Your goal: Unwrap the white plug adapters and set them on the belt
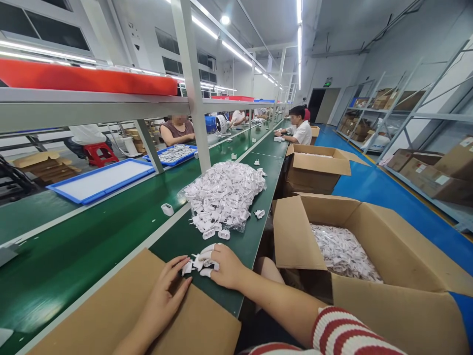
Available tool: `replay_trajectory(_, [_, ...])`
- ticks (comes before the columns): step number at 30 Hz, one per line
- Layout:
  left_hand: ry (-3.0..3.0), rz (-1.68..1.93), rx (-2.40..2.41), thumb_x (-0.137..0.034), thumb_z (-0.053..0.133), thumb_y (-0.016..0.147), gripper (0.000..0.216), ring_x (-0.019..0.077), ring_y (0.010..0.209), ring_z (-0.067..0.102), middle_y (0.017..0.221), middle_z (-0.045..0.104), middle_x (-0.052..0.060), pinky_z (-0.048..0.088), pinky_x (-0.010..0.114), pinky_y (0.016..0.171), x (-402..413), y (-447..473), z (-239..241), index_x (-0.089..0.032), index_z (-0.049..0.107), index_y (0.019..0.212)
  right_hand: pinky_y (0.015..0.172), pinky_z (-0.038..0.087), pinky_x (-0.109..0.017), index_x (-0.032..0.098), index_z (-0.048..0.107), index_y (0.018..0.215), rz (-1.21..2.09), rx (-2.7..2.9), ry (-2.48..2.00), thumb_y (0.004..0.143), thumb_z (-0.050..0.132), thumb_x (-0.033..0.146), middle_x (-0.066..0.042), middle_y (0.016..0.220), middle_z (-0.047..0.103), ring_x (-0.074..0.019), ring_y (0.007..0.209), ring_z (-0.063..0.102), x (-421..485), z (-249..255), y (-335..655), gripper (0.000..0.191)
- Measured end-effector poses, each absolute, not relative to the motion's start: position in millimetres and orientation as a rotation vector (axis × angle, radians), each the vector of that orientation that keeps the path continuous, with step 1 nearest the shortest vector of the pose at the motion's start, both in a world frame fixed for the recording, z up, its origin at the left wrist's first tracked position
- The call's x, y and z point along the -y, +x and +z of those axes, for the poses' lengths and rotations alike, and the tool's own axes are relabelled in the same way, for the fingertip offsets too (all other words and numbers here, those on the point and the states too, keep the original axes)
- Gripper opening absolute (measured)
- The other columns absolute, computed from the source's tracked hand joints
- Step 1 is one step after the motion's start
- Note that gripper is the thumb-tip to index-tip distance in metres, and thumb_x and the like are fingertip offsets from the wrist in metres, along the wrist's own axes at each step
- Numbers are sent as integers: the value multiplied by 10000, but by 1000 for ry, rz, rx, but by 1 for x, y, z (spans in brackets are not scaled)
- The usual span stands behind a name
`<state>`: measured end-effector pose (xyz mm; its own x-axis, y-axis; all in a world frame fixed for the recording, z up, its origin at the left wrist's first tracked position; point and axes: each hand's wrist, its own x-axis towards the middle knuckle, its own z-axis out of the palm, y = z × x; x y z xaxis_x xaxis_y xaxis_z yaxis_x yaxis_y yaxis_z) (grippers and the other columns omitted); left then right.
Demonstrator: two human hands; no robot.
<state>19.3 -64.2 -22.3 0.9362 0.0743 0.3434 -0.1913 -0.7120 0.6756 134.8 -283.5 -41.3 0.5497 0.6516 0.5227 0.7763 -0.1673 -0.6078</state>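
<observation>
My left hand curls over the edge of a cardboard sheet, its fingertips on a small white plug piece. White finger cots cover fingertips of my right hand, which grips another white plug piece right beside the first. The two pieces meet or nearly meet between my hands, and fingers hide parts of them. Just beyond lies a big heap of white plug pieces in a clear plastic bag, with several loose ones spilling at its front. A single plug piece lies to its right.
A green conveyor belt runs along the left, carrying a lone white piece. Blue-rimmed trays stand across it. An open carton of white parts is at my right. A shelf post rises behind the heap. Co-workers sit farther along.
</observation>
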Motion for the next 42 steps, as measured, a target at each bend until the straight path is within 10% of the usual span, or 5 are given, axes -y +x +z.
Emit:
replay_trajectory(11, [2266,414,41,-497,653,977,369,255,1132,734,1282,684,105,662,323,896,70,17,-13,-310,776,1271,928,565,-391,249,785,1137,-188,1103,-1931,802,705,105,-85,1120,710,-249,1027,675,287,-39,132,374])
replay_trajectory(42, [2301,402,38,-533,669,947,381,280,1182,731,1293,725,103,636,410,1022,70,18,-12,-295,803,1213,1056,567,-403,211,740,1127,-86,1076,-1777,856,795,259,-133,1298,698,-253,1211,686,288,-31,127,281])
